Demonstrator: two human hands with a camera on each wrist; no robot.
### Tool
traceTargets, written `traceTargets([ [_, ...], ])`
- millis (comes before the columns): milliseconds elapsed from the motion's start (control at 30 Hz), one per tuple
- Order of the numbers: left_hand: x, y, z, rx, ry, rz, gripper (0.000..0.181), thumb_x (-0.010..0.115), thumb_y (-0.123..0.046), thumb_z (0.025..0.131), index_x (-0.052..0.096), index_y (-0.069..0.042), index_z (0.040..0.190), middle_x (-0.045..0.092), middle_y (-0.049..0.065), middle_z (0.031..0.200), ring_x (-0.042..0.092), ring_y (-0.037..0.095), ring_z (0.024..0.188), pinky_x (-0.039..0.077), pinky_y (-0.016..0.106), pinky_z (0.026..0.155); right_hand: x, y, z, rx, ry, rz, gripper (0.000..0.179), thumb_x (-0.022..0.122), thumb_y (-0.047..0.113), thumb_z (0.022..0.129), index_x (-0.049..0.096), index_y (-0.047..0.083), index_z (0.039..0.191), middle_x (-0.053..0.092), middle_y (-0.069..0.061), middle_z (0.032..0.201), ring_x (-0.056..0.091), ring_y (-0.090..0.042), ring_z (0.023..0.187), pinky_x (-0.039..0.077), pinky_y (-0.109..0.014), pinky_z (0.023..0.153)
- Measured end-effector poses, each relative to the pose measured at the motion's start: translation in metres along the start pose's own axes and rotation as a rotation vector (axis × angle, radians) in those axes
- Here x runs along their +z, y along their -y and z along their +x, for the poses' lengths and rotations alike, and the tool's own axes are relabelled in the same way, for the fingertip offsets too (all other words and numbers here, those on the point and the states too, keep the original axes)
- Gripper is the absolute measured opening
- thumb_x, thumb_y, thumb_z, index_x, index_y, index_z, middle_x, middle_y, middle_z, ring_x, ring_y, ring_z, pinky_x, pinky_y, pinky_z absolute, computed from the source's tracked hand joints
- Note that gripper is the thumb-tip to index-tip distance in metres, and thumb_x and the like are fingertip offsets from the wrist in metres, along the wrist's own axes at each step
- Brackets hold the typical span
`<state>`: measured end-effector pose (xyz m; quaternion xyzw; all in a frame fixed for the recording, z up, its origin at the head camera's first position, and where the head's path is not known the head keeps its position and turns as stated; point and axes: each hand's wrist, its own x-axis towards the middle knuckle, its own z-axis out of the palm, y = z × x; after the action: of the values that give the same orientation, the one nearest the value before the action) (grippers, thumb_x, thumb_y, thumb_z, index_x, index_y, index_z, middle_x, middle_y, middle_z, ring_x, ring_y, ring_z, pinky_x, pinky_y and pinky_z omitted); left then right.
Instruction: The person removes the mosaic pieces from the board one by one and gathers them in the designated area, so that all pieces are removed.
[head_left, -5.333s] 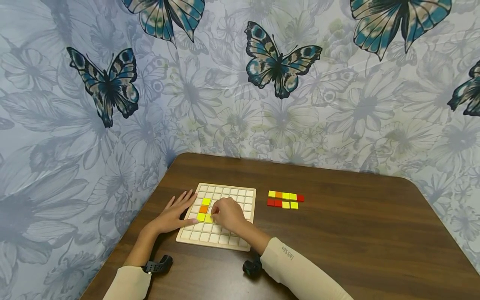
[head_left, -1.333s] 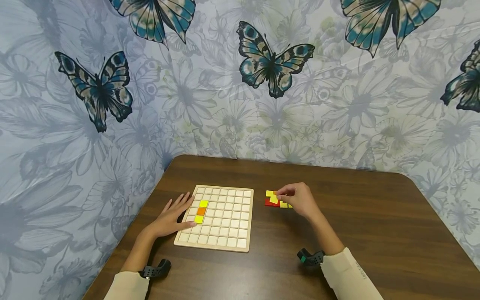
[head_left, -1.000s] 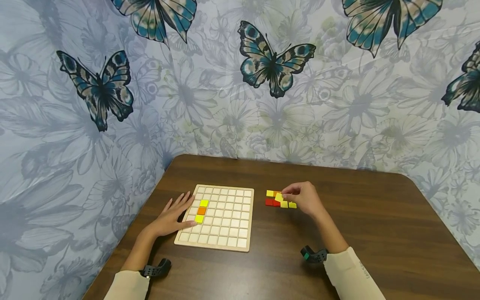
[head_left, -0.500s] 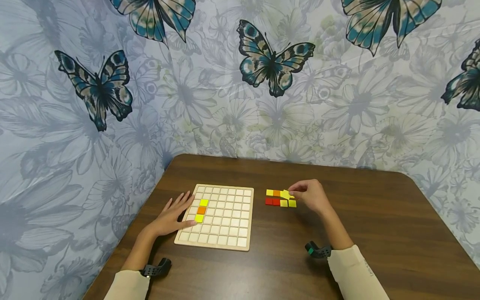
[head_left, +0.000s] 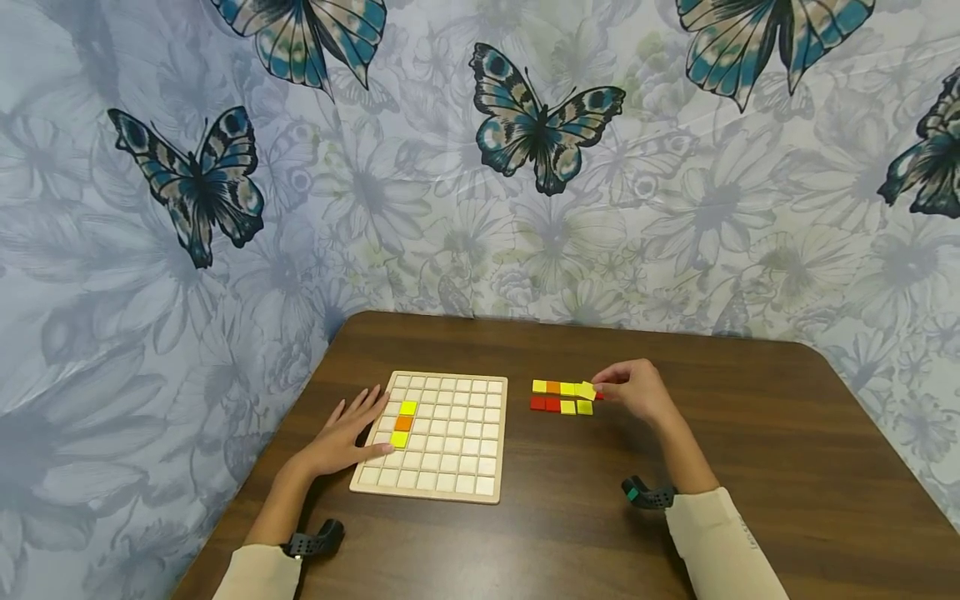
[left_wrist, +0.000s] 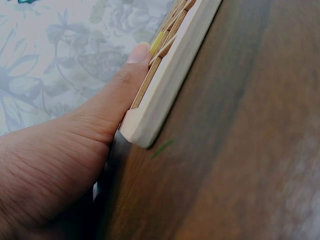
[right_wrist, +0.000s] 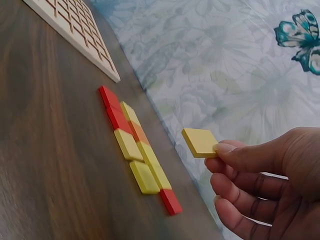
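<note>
My right hand (head_left: 637, 390) pinches a yellow square tile (right_wrist: 199, 142) between thumb and index finger, the other fingers loosely bent. In the head view it hovers over the right end of two rows of loose tiles. Those rows mix yellow, orange (right_wrist: 137, 132) and red (right_wrist: 118, 120) squares. With fingers spread, my left hand (head_left: 337, 437) rests along the left edge of a pale wooden grid board (head_left: 427, 497), its thumb lying over the rim. On the board, a yellow tile (head_left: 408, 407), an orange tile (head_left: 402, 423) and another yellow tile (head_left: 399, 439) form a column near that thumb.
Board and tiles lie on a brown wooden table (head_left: 750, 433). Behind it stands a wall (head_left: 405, 167) with a flower and butterfly print. Each wrist wears a black camera band, such as the one on the right wrist (head_left: 648, 495).
Some seconds ago my right hand was at a second yellow tile on the board; that tile is gone from there. Lately the hand, pinching a yellow tile, has moved right along the rows. The left hand stays.
</note>
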<state>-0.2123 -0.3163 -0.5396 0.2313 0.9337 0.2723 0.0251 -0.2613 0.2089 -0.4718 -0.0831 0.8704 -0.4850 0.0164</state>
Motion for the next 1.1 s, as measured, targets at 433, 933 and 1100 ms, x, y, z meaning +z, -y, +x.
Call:
traceTargets([
  [433, 0.002, -0.001, -0.002, 0.040, -0.037, -0.008, 0.094, 0.071, -0.045, 0.093, 0.022, -0.002, 0.161, 0.014, 0.028, 0.165, 0.008, 0.052, 0.150, -0.003, 0.074, 0.112, -0.009, -0.021, 0.001, 0.082, 0.020, -0.061, 0.008, 0.076, 0.007, 0.091, 0.079, -0.001, 0.094, 0.074, -0.009, 0.086, 0.068, -0.024, 0.075, 0.059, -0.038, 0.070],
  [933, 0.004, 0.001, -0.003, 0.070, -0.057, -0.031, 0.093, 0.071, -0.045, 0.093, 0.023, -0.004, 0.161, 0.014, 0.029, 0.165, 0.007, 0.052, 0.150, -0.004, 0.073, 0.113, -0.010, -0.033, 0.003, 0.096, 0.059, -0.079, 0.007, 0.074, 0.003, 0.091, 0.079, -0.003, 0.092, 0.073, -0.006, 0.081, 0.067, -0.021, 0.068, 0.058, -0.036, 0.064],
  [1100, 0.003, -0.001, -0.003, 0.065, -0.059, -0.021, 0.094, 0.071, -0.046, 0.093, 0.024, -0.003, 0.161, 0.015, 0.030, 0.164, 0.009, 0.051, 0.150, -0.003, 0.073, 0.112, -0.008, -0.035, 0.003, 0.115, 0.066, -0.080, 0.007, 0.075, 0.003, 0.090, 0.079, -0.002, 0.093, 0.073, -0.007, 0.081, 0.066, -0.021, 0.067, 0.057, -0.033, 0.061],
])
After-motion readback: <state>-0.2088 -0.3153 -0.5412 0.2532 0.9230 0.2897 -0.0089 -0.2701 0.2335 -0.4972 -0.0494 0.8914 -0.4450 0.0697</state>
